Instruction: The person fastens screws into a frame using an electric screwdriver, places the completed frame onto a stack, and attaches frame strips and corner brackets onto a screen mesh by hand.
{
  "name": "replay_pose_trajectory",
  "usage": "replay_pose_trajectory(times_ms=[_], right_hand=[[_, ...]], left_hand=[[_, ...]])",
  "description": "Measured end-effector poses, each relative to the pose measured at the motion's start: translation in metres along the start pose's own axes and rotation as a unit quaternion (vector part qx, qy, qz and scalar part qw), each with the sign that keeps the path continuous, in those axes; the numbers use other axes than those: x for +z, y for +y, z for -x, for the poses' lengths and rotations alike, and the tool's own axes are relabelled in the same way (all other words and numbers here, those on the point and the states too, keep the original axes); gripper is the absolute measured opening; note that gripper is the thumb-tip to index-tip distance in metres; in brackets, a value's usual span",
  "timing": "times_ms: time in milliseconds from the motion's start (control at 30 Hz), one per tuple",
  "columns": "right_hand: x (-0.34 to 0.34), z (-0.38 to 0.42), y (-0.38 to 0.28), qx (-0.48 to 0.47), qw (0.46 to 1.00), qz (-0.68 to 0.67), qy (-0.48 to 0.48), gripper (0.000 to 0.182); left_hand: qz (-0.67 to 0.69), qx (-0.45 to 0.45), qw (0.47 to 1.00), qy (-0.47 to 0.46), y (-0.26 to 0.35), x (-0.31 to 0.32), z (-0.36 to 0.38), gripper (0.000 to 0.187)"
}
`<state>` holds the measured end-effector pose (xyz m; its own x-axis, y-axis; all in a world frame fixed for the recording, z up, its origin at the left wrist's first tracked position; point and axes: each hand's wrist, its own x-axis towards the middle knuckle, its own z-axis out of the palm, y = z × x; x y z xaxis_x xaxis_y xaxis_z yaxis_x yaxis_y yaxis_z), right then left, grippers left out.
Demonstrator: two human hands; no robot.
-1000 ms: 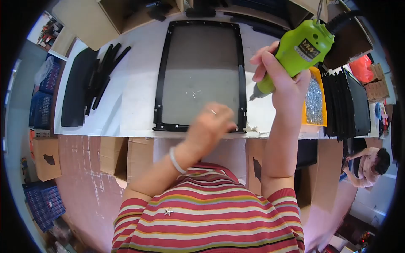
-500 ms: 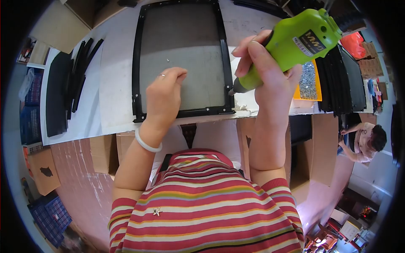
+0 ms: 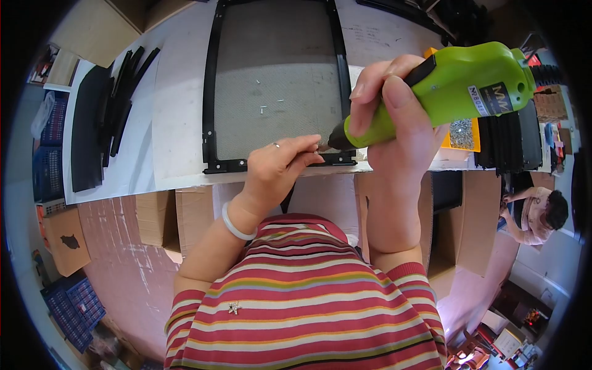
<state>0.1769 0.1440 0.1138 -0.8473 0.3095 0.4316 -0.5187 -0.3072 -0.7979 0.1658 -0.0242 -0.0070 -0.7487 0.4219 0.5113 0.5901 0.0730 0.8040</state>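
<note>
White tabletop (image 3: 179, 123); right hand (image 3: 401, 117) grips glossy green screwdriver (image 3: 456, 86).

a lime-green power tool (image 3: 459, 86) with a dark label glows at upper right, above a shirt (image 3: 308, 296) striped in red, cream, orange, olive and black. a black frame (image 3: 211, 92) borders grey mesh (image 3: 277, 74) at upper centre; a yellow-orange bin (image 3: 473, 137) brightens the right.

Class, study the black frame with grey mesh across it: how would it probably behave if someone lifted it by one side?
The black frame would probably stay fairly stiff, since its long sides look straight. The grey mesh looks thin, so it might give if pressed. The small metal fasteners lying loose on it would likely slide off.
</note>
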Motion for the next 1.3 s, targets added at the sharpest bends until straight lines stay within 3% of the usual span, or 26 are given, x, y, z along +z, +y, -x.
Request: replay_pose_trajectory(times_ms=[367, 467, 633, 733, 833, 967, 1067, 1300], right_hand=[[0.002, 0.006, 0.002, -0.001, 1.0, -0.01, -0.006, 0.006], [0.001, 0.007, 0.003, -0.005, 1.0, -0.006, -0.009, 0.005], [0.002, 0.008, -0.001, 0.002, 1.0, 0.003, -0.003, 0.003], [-0.004, 0.008, -0.001, -0.003, 1.0, -0.009, -0.011, 0.003], [-0.007, 0.012, -0.001, -0.007, 1.0, 0.009, 0.004, 0.003], [-0.018, 0.017, -0.006, -0.018, 0.996, 0.073, 0.053, 0.004], [-0.027, 0.02, -0.008, -0.027, 0.993, 0.097, 0.061, 0.004], [-0.03, 0.024, -0.003, -0.03, 0.992, 0.104, 0.063, 0.004]], left_hand=[[-0.029, 0.028, 0.999, 0.02, -0.001, 0.002, 0.003, 0.035], [-0.047, 0.035, 0.998, 0.003, 0.005, -0.001, -0.002, 0.027], [-0.111, 0.132, 0.985, -0.003, 0.014, 0.004, -0.008, 0.03], [-0.062, 0.055, 0.996, 0.016, 0.007, 0.008, -0.003, 0.042], [-0.05, -0.005, 0.999, -0.007, 0.012, 0.018, 0.0, 0.039], [-0.095, 0.052, 0.994, -0.006, 0.015, 0.025, -0.002, 0.034], [-0.129, 0.067, 0.986, -0.083, 0.016, 0.029, 0.006, 0.029], [-0.157, 0.09, 0.981, -0.065, 0.012, 0.033, 0.009, 0.023]])
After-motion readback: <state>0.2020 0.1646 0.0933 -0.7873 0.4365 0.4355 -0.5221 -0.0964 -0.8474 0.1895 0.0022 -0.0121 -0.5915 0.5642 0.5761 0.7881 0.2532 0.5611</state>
